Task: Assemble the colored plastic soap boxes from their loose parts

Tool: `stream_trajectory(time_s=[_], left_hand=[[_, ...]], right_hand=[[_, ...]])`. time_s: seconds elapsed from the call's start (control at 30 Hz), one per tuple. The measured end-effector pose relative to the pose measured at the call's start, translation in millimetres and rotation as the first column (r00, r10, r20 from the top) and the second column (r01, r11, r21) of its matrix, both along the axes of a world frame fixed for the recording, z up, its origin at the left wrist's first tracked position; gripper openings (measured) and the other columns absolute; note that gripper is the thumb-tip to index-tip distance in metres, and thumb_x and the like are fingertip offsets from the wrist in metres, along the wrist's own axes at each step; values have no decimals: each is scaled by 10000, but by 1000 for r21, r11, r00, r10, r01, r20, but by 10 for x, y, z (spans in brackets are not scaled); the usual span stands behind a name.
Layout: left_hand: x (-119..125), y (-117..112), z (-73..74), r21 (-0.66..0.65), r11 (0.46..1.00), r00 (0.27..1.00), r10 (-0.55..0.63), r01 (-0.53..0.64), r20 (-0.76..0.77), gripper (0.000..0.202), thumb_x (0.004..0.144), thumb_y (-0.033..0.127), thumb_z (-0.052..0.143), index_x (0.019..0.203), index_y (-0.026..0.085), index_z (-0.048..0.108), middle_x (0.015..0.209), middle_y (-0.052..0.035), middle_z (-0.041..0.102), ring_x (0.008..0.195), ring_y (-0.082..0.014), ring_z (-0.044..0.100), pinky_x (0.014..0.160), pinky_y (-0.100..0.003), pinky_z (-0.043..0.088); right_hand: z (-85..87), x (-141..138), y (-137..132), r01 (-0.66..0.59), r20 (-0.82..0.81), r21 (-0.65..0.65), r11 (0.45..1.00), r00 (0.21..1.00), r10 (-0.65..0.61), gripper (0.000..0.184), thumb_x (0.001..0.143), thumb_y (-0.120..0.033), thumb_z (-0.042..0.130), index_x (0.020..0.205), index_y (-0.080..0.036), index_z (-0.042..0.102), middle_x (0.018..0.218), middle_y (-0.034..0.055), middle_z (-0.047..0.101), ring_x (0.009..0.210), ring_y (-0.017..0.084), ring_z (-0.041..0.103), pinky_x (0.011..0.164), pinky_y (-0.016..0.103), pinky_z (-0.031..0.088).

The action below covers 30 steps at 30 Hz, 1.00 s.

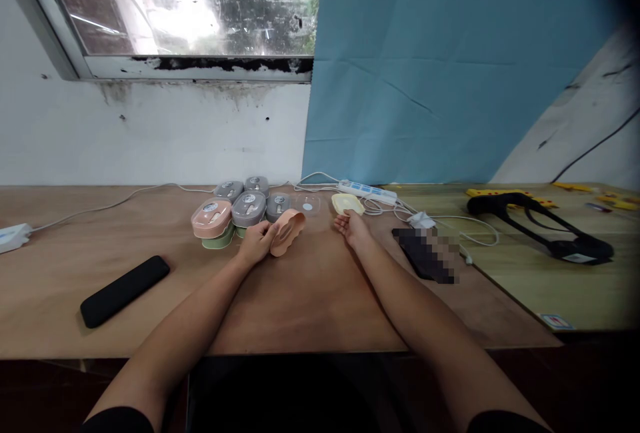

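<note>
Pinching a peach-coloured shell (289,242) by its left side, the left hand (257,244) is holding it tilted over the table (320,300), right of the stacked boxes (213,218). Its thin wall is suggesting low weight, smoothness and slight flex; the rim is offering the surest hold, gently taken. The right hand (353,228) is resting half-curled at the near edge of a pale yellow piece (348,204); grip cannot be confirmed.

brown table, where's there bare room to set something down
Bare table: between the left forearm and right forearm, short of the peach piece; and between the black case and the stacked boxes. Crowded: the back, with the boxes, yellow piece, power strip and cords; and right of the right forearm, where a dark, blurred item lies.
</note>
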<state>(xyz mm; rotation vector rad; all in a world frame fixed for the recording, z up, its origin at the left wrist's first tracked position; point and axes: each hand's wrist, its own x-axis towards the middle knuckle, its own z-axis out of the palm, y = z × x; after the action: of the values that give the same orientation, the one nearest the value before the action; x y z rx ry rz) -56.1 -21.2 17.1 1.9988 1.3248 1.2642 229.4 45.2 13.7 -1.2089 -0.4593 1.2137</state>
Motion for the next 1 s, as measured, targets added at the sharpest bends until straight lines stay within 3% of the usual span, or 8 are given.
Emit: stream_trajectory(time_s=[0.2,0.3,0.4,0.6,1.0], left_hand=[[5,-31,35,57,998,998,-10,13,-55,469,901,515,426,585,170,456,556,35,456,555,-100,422,532,-236,292],[4,-32,30,69,997,998,-16,20,-68,461,905,504,423,594,168,469,559,34,463,559,-100,427,535,-235,288],[2,-22,15,68,997,998,-19,24,-64,457,904,505,424,597,169,473,562,35,468,555,-99,424,535,-235,290],[7,-25,17,51,999,999,-7,10,-54,462,895,516,434,583,176,447,546,34,445,546,-103,413,523,-239,286],[12,-60,56,20,1000,998,-13,14,-59,481,899,544,401,588,179,438,550,30,446,567,-111,428,541,-244,299]], right_hand=[[62,-15,-61,-260,83,-97,961,960,268,280,945,-384,404,881,-162,563,653,56,680,526,150,643,502,258,538],[74,-27,-73,-304,149,-151,941,934,326,392,961,-457,346,845,-154,565,648,69,676,523,152,644,495,256,527],[55,-53,-79,-306,197,-166,937,921,336,400,963,-450,351,784,-150,547,607,45,651,493,140,632,472,243,513],[18,-130,-123,-276,309,-68,959,908,284,211,918,-328,495,817,-152,553,576,-6,622,443,118,607,409,208,482],[-10,-143,-129,-279,336,-18,960,903,268,136,875,-275,571,832,-148,591,577,13,645,399,115,597,356,181,473]])
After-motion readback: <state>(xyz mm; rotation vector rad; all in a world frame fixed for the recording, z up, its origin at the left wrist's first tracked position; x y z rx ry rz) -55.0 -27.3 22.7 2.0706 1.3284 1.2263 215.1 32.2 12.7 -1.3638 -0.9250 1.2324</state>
